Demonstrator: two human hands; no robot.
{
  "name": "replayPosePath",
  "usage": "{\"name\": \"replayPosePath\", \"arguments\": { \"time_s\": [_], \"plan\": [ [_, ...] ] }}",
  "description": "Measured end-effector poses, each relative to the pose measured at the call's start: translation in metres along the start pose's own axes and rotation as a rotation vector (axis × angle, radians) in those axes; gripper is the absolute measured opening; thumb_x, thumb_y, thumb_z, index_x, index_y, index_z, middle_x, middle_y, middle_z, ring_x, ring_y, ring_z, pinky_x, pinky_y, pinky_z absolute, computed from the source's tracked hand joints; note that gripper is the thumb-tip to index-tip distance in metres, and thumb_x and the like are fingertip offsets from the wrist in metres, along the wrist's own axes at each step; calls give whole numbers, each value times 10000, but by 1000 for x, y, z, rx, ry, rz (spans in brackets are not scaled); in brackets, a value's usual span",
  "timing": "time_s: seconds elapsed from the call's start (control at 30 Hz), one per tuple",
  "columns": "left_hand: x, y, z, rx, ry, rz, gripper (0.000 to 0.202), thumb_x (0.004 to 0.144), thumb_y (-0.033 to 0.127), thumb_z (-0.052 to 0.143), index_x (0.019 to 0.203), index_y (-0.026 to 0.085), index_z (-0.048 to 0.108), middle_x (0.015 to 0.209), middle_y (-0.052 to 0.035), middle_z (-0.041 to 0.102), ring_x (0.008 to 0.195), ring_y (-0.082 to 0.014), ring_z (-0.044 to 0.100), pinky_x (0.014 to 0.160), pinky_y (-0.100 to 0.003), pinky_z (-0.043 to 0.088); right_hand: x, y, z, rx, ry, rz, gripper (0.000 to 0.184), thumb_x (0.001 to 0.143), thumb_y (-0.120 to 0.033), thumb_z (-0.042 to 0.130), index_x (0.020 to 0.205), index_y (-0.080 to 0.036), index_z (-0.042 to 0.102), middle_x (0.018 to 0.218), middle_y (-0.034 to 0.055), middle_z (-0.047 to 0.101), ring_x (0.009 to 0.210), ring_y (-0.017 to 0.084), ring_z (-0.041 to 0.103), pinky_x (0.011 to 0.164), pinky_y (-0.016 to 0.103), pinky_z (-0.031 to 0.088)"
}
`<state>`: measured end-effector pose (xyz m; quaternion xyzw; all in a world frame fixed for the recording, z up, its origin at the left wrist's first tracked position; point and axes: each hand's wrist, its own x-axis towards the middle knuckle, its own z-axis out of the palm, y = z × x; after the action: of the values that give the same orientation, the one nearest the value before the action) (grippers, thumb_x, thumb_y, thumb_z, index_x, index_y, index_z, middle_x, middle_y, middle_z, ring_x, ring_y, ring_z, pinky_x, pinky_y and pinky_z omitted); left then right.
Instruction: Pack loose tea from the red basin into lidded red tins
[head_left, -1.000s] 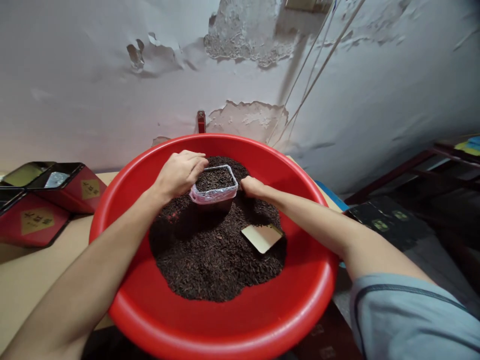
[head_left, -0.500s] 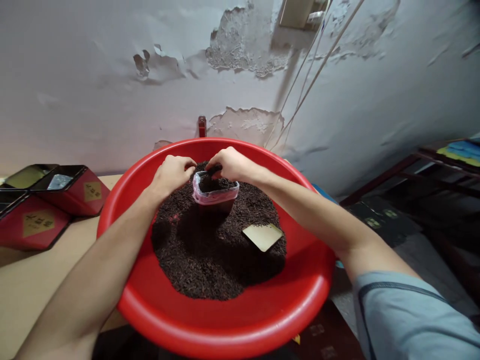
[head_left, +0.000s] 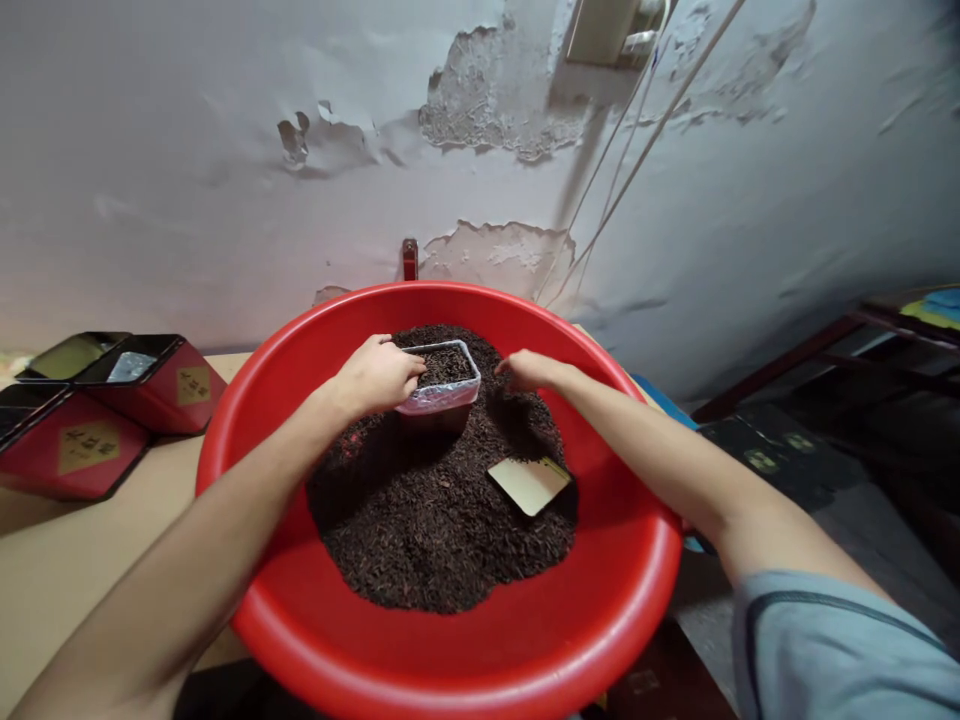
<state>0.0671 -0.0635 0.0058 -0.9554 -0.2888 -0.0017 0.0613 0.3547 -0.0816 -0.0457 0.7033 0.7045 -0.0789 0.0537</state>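
Note:
A wide red plastic basin [head_left: 465,655] holds a heap of dark, dry loose tea leaves [head_left: 442,530]. Standing in the heap, toward the back, is a box [head_left: 439,400] lined with a clear plastic bag and filled with the same leaves. My left hand [head_left: 384,374] grips its left rim, fingertips over the edge. Right of the box, my right hand [head_left: 529,370] is low over the leaves with curled fingers; whatever they hold is hidden. A flat pale gold lid-like piece [head_left: 529,484] lies on the leaves at the right, its upper edge partly covered.
Several red and black angular boxes [head_left: 82,440] with gold labels stand on the pale table [head_left: 45,580] at the left. Behind the basin rises a peeling wall [head_left: 225,220] with hanging cords [head_left: 637,160]. Dark boxes [head_left: 772,450] and a rack [head_left: 780,365] are at the right.
My right hand has left the inside of the box and moved right, down to the leaves. My left hand has shifted right onto the box's rim. The leaves in the box now show.

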Motion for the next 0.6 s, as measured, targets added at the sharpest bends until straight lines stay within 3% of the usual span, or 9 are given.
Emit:
{"name": "replayPosePath", "arguments": {
  "time_s": [0.1,0.23,0.3,0.4,0.47,0.53,0.57,0.6],
  "plan": [
    [-3,10,1,12,-69,-44,437,978,283,383,1280,248,698,1449,-72,598,1300,-257,606,1232,-567,189,2,3,35,-10,-104,36,338,515,-71,891,818,-186,793,812,59,780,856,249,754,806,294,578],
    [-6,13,3,-9,-134,-68,509,982,309,367,1432,201,580,1567,-118,436,1455,-268,438,1245,-584,131,3,-11,44,-15,-81,53,242,561,35,816,640,-177,731,780,105,767,866,285,750,825,362,593],
    [-6,10,1,-81,-117,-70,512,979,279,349,1427,218,591,1522,-90,501,1400,-266,510,1245,-581,167,3,-14,30,-3,-72,46,237,584,45,799,644,-177,740,706,84,751,769,271,749,764,366,609],
    [-5,-3,-4,-285,47,-147,508,951,247,363,1360,228,664,1310,-46,697,1191,-243,680,1189,-474,377,-1,-12,-12,60,-14,-7,192,676,-43,798,811,-178,799,709,43,760,674,202,732,708,296,607],
    [-4,-16,-5,-439,224,-225,489,920,234,399,1291,204,716,1194,-42,759,1093,-215,724,1091,-367,499,-8,-16,-43,165,132,-93,237,749,-127,784,979,-179,810,832,36,790,713,170,733,741,258,595],
    [-4,-31,0,-513,358,-337,478,898,210,416,1258,174,729,1160,-52,775,1062,-190,733,1030,-303,537,-16,-30,-66,295,306,-217,291,770,-165,784,1059,-185,804,922,35,797,776,162,735,788,247,582],
    [-3,-38,5,-493,362,-406,475,888,199,426,1256,169,725,1166,-61,772,1072,-190,730,1025,-298,537,-20,-39,-74,348,368,-286,296,764,-159,789,1058,-192,807,932,33,797,798,161,733,806,249,576],
    [-3,-44,13,-437,293,-475,479,878,189,442,1272,174,713,1192,-73,763,1101,-200,721,1026,-307,534,-22,-50,-77,382,400,-356,293,755,-142,793,1042,-199,812,930,31,797,813,162,731,821,254,572]
  ]
}}
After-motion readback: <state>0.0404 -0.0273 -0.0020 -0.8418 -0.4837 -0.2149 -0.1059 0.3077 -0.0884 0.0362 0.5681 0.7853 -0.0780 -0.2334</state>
